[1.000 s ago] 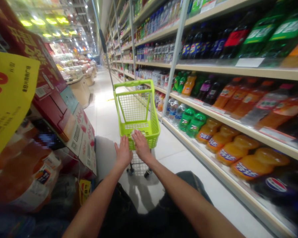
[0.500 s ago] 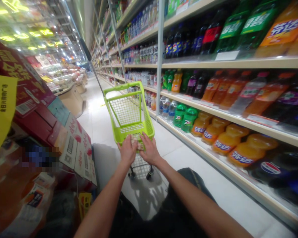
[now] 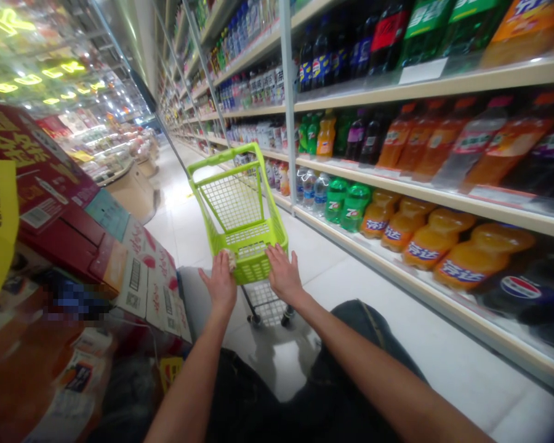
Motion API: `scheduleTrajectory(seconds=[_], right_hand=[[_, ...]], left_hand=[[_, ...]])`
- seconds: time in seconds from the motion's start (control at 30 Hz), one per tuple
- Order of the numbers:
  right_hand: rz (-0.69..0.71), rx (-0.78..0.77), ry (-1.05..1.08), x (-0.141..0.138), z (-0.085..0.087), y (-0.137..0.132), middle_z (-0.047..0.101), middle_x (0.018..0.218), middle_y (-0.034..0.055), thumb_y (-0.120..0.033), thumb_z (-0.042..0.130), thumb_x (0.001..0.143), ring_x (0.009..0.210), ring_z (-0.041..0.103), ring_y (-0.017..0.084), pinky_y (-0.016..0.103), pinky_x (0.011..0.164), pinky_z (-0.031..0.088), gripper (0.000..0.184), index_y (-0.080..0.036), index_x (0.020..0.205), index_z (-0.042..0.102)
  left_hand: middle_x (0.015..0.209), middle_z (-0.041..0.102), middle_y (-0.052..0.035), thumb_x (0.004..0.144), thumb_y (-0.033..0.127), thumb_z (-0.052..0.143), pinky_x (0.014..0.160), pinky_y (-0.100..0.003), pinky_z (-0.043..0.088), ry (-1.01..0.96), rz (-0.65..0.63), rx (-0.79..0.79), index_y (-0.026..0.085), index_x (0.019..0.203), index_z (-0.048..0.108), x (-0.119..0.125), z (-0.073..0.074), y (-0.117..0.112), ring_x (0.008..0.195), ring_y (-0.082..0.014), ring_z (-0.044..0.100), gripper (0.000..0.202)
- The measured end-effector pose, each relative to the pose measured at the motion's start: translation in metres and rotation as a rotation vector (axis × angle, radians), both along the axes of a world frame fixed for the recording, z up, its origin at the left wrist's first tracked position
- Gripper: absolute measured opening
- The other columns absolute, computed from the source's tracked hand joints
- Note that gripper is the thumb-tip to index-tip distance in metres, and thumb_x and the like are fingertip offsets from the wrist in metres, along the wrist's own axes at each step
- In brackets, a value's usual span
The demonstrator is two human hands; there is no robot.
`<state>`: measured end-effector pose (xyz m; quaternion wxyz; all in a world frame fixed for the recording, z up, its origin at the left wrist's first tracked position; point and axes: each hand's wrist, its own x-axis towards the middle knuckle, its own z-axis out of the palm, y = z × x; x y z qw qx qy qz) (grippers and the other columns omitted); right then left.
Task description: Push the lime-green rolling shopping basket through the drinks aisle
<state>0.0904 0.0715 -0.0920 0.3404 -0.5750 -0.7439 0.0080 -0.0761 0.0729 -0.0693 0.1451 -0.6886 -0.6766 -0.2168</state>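
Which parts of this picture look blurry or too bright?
Head view: the orange goods at lower left are smeared, and a nearby patch is pixelated, while the green cart looks clearer; same view: glare whitens the floor beyond it.

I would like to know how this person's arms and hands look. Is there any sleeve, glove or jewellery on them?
The left hand and right hand are bare: I can make out no gloves or rings. The left arm and right arm show no sleeve, watch or bracelet. Below them, dark trousers with lighter stitching are visible.
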Motion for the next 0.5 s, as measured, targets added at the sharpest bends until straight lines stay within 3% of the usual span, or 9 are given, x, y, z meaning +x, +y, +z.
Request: scheduleTrajectory(seconds=[0.3, 0.4, 0.5], right_hand=[[-0.014, 0.013, -0.013, -0.004, -0.004, -0.001, 0.039, 0.139, 0.0129, -0.007, 0.036, 0.074, 0.133, 0.024, 0.026, 0.052, 0.105, 0.018, 0.057, -0.007, 0.131, 0.039], [-0.006, 0.004, -0.004, 0.002, -0.003, 0.0, 0.04, 0.139, 0.013, -0.006, 0.035, 0.074, 0.132, 0.027, 0.024, 0.053, 0.105, 0.014, 0.058, -0.008, 0.131, 0.039], [0.008, 0.005, 0.007, 0.003, -0.004, 0.001, 0.04, 0.139, 0.0131, -0.006, 0.035, 0.073, 0.132, 0.027, 0.024, 0.053, 0.105, 0.014, 0.058, -0.008, 0.131, 0.039]], left_hand=[[0.142, 0.035, -0.0097, 0.088, 0.017, 0.031, 0.107, -0.059, 0.01, 0.127, -0.179, -0.067, 0.02, 0.136, 0.033, 0.048, -0.01, 0.002, 0.133, -0.0221, 0.028, 0.048], [0.142, 0.035, -0.0087, 0.089, 0.017, 0.029, 0.107, -0.059, 0.008, 0.148, -0.2, -0.064, 0.022, 0.136, 0.032, 0.031, -0.008, 0.002, 0.133, -0.0211, 0.029, 0.048], [0.142, 0.036, -0.0087, 0.088, 0.014, 0.029, 0.106, -0.06, 0.007, 0.139, -0.132, -0.057, 0.024, 0.136, 0.032, 0.005, -0.004, 0.001, 0.132, -0.0214, 0.03, 0.049]])
